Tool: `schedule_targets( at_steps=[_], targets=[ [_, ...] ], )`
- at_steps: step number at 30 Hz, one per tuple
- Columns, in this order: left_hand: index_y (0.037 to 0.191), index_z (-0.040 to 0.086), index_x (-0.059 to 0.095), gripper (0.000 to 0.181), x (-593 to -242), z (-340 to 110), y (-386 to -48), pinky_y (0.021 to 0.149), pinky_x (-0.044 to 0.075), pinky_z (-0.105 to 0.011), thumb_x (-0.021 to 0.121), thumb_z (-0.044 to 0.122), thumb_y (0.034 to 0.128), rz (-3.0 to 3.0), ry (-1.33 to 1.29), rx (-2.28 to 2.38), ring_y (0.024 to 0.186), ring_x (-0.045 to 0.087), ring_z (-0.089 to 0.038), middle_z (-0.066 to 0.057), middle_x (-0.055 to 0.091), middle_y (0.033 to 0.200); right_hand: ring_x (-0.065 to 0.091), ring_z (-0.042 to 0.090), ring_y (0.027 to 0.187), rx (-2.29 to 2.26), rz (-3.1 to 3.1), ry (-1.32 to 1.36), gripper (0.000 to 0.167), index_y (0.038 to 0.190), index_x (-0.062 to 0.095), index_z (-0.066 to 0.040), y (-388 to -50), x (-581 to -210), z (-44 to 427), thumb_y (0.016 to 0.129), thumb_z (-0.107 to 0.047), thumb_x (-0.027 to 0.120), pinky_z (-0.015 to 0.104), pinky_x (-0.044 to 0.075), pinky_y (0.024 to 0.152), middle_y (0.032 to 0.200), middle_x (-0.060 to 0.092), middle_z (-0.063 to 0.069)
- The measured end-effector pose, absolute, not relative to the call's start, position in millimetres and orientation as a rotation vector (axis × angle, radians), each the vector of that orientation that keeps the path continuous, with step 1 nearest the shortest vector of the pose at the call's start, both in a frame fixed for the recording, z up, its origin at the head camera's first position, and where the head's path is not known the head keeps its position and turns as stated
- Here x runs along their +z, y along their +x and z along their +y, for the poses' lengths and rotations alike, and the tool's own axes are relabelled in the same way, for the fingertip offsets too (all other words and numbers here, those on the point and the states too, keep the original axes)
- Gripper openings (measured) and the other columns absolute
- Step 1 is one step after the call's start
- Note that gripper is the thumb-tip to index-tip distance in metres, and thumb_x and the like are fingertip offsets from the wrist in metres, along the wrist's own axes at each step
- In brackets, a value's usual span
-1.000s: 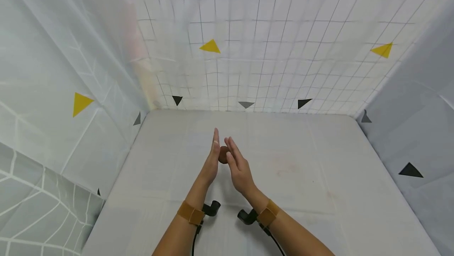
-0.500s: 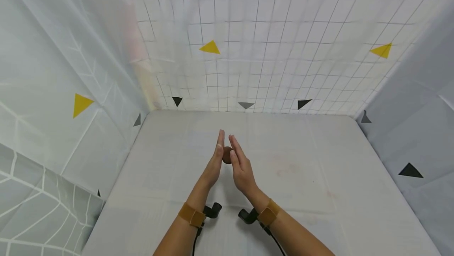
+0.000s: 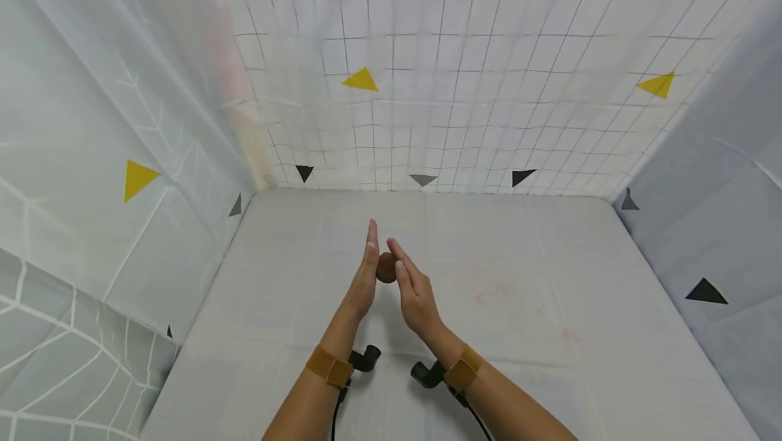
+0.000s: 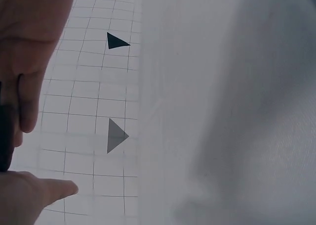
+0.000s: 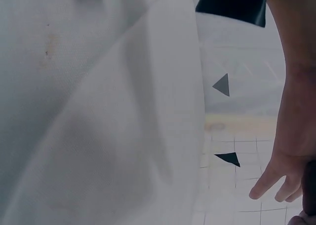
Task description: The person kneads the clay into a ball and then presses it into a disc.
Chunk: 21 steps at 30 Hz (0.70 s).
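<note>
A small, round brown ball (image 3: 386, 269) lies between my two palms above the table. On its left, my left hand (image 3: 364, 278) presses against it with the fingers straight and pointing away from me. From the right side, my right hand (image 3: 418, 298) touches it, its fingers extended and the thumb up near the ball. The left wrist view has the right hand (image 4: 29, 42) above, part of the left hand (image 4: 29, 193) below, and the dark ball (image 4: 6, 136) at the edge. In the right wrist view the left hand (image 5: 298, 111) hides most of the work.
A white-covered table (image 3: 513, 332) lies below the hands. Behind it hangs a sheet with a grid (image 3: 464, 102) and triangle markers, and more sheeting stands on both sides. Each wrist carries a strap with a black camera (image 3: 366, 359) and a cable.
The left hand first slid right and toward me, then back left and forward, while the ball shifted right and back left between the palms. The right hand has moved only a little.
</note>
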<state>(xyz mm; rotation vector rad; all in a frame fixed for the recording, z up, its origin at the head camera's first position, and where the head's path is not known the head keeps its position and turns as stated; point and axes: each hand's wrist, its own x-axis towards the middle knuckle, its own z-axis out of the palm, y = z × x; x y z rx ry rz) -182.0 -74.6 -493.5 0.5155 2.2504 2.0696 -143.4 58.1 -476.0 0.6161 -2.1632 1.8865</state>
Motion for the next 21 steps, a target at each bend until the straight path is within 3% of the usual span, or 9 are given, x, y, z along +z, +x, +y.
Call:
schedule_targets(
  at_steps=[9,17,21],
  targets=[
    [0.164,0.028,-0.006,0.066,-493,-73,-180,0.120,-0.001,-0.065,0.012,0.056,0.1079,2.231,0.566,2.009,0.155,-0.007,-0.017,0.008,-0.009,0.170,0.034,0.035,0.147,1.828,-2.132,0.638,0.044,0.152,0.037,0.010,-143,-476,59,0.109,0.002,0.033,0.022,0.027,0.117,0.158,0.039,0.019],
    [0.164,0.025,-0.007,0.068,-489,-70,-178,0.119,-0.002,-0.065,0.011,0.058,0.1077,2.196,0.679,2.012,0.156,-0.008,-0.019,0.004,-0.010,0.170,0.032,0.021,0.150,1.809,-2.139,0.593,0.046,0.158,0.035,-0.007,-162,-505,62,0.112,-0.009,0.033,0.023,0.026,0.118,0.162,0.036,0.001],
    [0.164,0.021,-0.007,0.070,-488,-70,-178,0.120,-0.002,-0.065,0.011,0.058,0.1075,2.206,0.668,2.025,0.156,-0.009,-0.019,0.004,-0.011,0.170,0.031,0.017,0.150,1.838,-2.147,0.588,0.046,0.158,0.036,-0.009,-163,-507,62,0.113,-0.018,0.034,0.026,0.027,0.119,0.162,0.036,-0.002]
  ],
)
